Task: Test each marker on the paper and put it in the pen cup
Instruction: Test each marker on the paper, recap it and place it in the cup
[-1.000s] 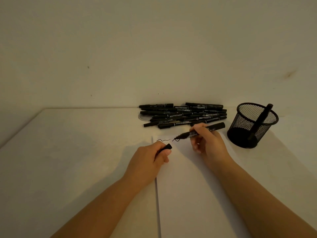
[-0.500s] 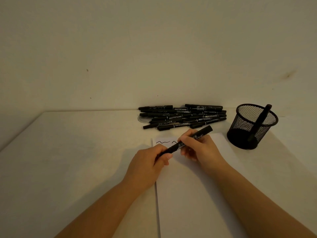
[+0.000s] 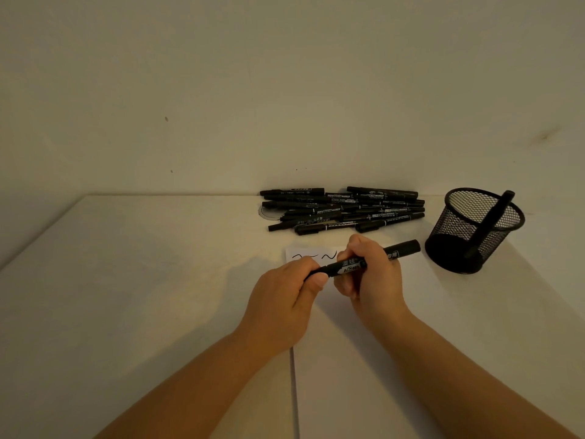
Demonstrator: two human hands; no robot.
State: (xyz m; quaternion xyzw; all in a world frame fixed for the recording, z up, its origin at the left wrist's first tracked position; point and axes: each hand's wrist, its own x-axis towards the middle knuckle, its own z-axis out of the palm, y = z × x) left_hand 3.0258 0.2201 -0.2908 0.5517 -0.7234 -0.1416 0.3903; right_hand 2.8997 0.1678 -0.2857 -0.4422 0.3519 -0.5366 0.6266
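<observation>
Your left hand (image 3: pixel 286 291) and right hand (image 3: pixel 368 274) both grip the slim black plastic marker (image 3: pixel 364 263), held above the white paper sheet (image 3: pixel 364 359) bearing two squiggles. The cap appears seated, though your fingers hide it. The marker is light, rigid and smooth: hold it mid-barrel. The black wire-mesh pen cup (image 3: pixel 468 232) stands near on the pale tabletop (image 3: pixel 142 280), against a plain wall.

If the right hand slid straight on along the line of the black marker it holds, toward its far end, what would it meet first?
Probably the black mesh pen cup: the held black marker in the right hand points up-right at its base. Depth is unclear, so it might pass just in front.
</observation>
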